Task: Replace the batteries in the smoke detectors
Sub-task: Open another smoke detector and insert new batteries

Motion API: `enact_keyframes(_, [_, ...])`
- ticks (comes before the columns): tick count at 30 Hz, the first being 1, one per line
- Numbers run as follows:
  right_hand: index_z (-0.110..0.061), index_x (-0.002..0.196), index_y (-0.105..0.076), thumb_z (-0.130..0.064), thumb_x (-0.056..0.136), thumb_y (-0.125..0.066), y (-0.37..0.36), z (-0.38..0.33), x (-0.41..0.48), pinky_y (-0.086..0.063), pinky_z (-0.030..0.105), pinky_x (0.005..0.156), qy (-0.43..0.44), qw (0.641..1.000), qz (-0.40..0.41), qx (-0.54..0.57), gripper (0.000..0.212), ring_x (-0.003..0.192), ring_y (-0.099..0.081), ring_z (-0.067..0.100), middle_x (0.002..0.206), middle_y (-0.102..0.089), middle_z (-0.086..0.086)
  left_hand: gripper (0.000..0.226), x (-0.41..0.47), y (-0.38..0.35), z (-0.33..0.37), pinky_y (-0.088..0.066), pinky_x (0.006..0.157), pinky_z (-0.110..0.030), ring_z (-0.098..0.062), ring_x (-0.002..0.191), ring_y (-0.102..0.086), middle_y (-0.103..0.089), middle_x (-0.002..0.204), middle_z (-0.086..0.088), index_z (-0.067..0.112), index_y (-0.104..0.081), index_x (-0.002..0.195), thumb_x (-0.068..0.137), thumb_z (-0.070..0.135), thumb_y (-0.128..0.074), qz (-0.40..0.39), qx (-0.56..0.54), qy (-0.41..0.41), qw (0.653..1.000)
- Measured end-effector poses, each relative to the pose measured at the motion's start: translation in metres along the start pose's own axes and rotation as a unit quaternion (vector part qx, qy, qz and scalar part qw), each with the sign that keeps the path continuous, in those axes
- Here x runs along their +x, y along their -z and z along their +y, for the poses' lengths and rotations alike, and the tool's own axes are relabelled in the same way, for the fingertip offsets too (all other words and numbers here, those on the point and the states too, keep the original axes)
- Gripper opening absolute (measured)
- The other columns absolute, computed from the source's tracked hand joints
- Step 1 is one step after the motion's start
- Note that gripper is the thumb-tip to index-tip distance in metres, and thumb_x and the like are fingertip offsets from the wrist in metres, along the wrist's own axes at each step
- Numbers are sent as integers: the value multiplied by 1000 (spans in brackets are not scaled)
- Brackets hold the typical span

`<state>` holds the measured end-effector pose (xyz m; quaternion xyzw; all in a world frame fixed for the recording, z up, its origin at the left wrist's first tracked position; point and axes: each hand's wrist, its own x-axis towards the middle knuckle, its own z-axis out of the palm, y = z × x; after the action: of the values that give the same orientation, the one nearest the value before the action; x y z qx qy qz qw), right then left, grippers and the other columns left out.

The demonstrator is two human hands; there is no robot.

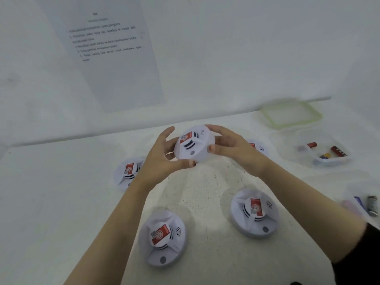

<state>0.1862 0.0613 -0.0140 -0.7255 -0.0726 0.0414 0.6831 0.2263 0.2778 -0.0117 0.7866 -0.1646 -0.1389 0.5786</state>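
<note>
I hold a white round smoke detector (193,146) with a red label above the table, its face tilted toward me. My left hand (162,159) grips its left and lower edge. My right hand (232,149) grips its right edge, thumb on the rim. More detectors lie face up on the white table: one at left (128,173), one at front centre (162,237), one at front right (255,212). Another detector (258,148) is partly hidden behind my right hand.
A clear plastic container (337,159) at right holds several batteries (338,151). Its green-rimmed lid (292,115) lies behind it by the wall. More batteries (372,204) lie at the far right edge. A printed instruction sheet (109,48) hangs on the white wall.
</note>
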Motion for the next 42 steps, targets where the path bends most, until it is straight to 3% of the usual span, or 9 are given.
enact_keyframes(5, [-27, 145, -33, -59, 75, -66, -9, -23, -13, -30, 52, 111, 0, 975, -62, 211, 83, 131, -40, 41, 143, -45, 14, 100, -16, -16, 28, -56, 80, -25, -7, 109, -66, -69, 115, 21, 28, -31, 143, 59, 14, -84, -15, -68, -77, 995])
enact_keyframes(9, [-17, 137, -48, -37, 98, -34, -11, -32, -24, -44, 45, 99, -5, 948, -64, 311, 45, 121, -52, 36, 132, -57, 12, 100, -25, -27, 41, -43, 104, -24, 3, 126, -51, -57, 130, 31, 29, -31, 144, 60, 32, -85, -5, -26, -134, 991])
enact_keyframes(13, [-18, 142, -39, -42, 96, -42, -11, -36, -32, -44, 49, 98, 7, 957, -74, 280, 52, 117, -55, 36, 132, -56, 11, 102, -31, -30, 47, -29, 93, 3, 18, 126, -38, -46, 135, 32, 32, -31, 145, 60, 37, -88, 7, 60, -178, 982])
enact_keyframes(19, [-34, 139, -36, -21, 91, -55, -11, -39, -42, -54, 34, 81, 50, 974, -9, 222, 53, 112, -59, 20, 134, -53, -1, 106, -38, -36, 51, -36, 105, -16, -3, 136, -39, -34, 149, 23, 20, -22, 151, 66, 28, -87, 59, 108, -274, 954])
enact_keyframes(23, [-37, 135, -42, -16, 85, -60, -8, -40, -53, -41, 60, 95, 67, 987, 35, 142, 57, 114, -55, 31, 132, -54, 1, 97, -41, -36, 48, -36, 98, -8, 1, 130, -44, -43, 146, 12, 21, -31, 147, 67, 20, -85, 49, 91, -266, 958])
enact_keyframes(26, [-35, 132, -47, -16, 84, -62, -7, -42, -64, -38, 71, 89, 73, 993, 46, 80, 54, 112, -53, 42, 127, -56, 0, 96, -45, -39, 46, -36, 95, -4, 8, 125, -45, -46, 143, 13, 21, -35, 145, 64, 20, -86, 25, 83, -232, 969])
enact_keyframes(30, [-24, 125, -54, -12, 86, -64, -7, -47, -76, -54, 52, 84, 65, 997, 17, 31, 42, 107, -61, 24, 121, -59, -3, 114, -49, -43, 43, -45, 92, -10, 11, 120, -49, -50, 135, 21, 27, -34, 145, 51, 11, -95, -32, 68, -189, 979])
enact_keyframes(34, [-22, 124, -55, -7, 85, -63, -5, -50, -82, -55, 31, 82, 56, 998, -26, 15, 43, 111, -60, 14, 126, -58, -5, 104, -54, -47, 40, -54, 92, -31, 0, 119, -56, -57, 126, 26, 44, -43, 132, 41, 32, -91, -30, 48, -184, 981])
enact_keyframes(42, [-20, 130, -54, 9, 72, -72, -8, -50, -82, -52, 29, 90, 57, 996, -70, 8, 67, 122, -54, 12, 137, -52, -8, 94, -66, -51, 40, -48, 85, -12, -3, 113, -59, -63, 117, 22, 33, -53, 128, 44, 25, -94, 59, 82, -242, 965])
